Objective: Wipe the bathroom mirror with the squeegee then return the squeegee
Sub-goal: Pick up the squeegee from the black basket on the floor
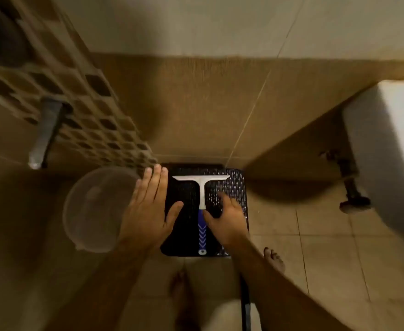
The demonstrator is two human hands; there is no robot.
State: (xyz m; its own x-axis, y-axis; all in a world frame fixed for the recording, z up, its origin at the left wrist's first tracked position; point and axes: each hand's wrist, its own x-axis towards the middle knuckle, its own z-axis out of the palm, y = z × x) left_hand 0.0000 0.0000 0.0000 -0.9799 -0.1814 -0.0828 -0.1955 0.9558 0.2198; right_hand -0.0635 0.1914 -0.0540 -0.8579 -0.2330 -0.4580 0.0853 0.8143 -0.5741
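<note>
The squeegee [202, 187] lies flat on a black woven stool [236, 185], its metal blade bar toward the wall and its blue patterned handle toward me. My right hand [227, 218] hovers just right of the handle, fingers spread and curled, thumb close to the blue grip, not closed around it. My left hand [149, 204] is flat and open over the stool's left edge, thumb reaching onto the black surface. No mirror is in view.
A clear round plastic bowl [93, 209] sits left of the stool, under a metal faucet [44, 132] and a mosaic tile strip. A white toilet [391, 149] stands at right with its pipe fittings. My bare feet are on the tiled floor below.
</note>
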